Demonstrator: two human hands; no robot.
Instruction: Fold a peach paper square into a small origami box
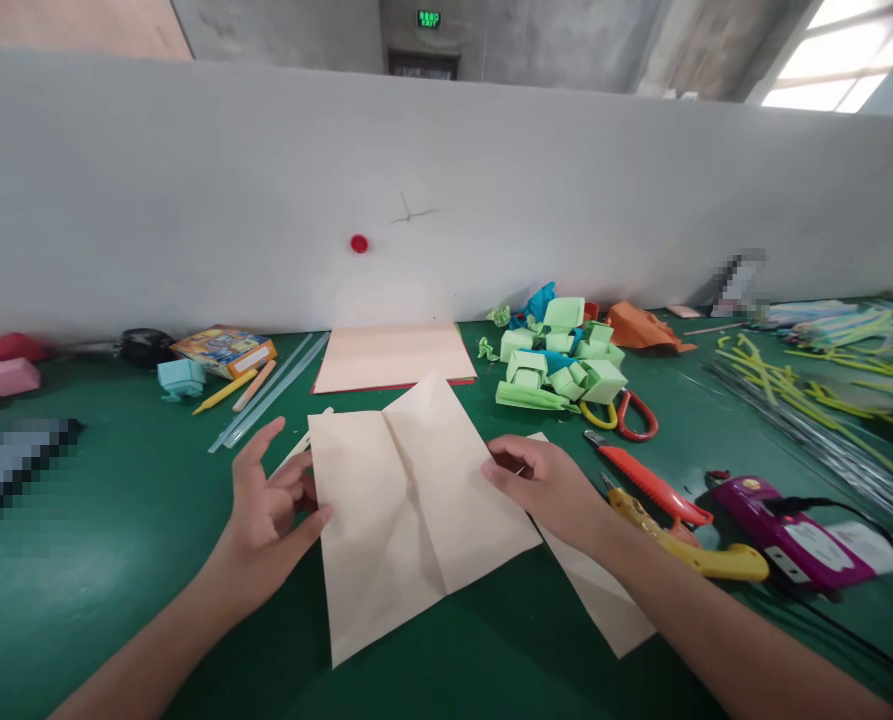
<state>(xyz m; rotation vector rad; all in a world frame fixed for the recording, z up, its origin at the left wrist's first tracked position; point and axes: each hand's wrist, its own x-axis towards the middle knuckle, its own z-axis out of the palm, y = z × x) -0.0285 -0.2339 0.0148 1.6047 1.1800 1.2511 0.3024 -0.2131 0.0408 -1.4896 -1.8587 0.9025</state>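
A cream sheet of paper [371, 500] with a crease down its middle is held up over the green table. My left hand [273, 510] is at its left edge, thumb on the front and some fingers behind, the index finger raised. On the right edge, my right hand [540, 485] pinches the sheet between thumb and fingers. Another cream paper piece [596, 590] lies flat under my right wrist. Behind the held sheet is a stack of pale peach paper [397, 358]. Part of a thin whitish strip [294, 452] shows behind my left fingers.
Right of my right hand lie a red utility knife [652, 483], a yellow glue gun [690, 540], scissors [636, 415] and a purple power strip [791, 530] with a cord. Green folded paper pieces [562, 355] are heaped at the back. A colourful box [225, 350] stands back left. A white partition [228, 200] rises behind.
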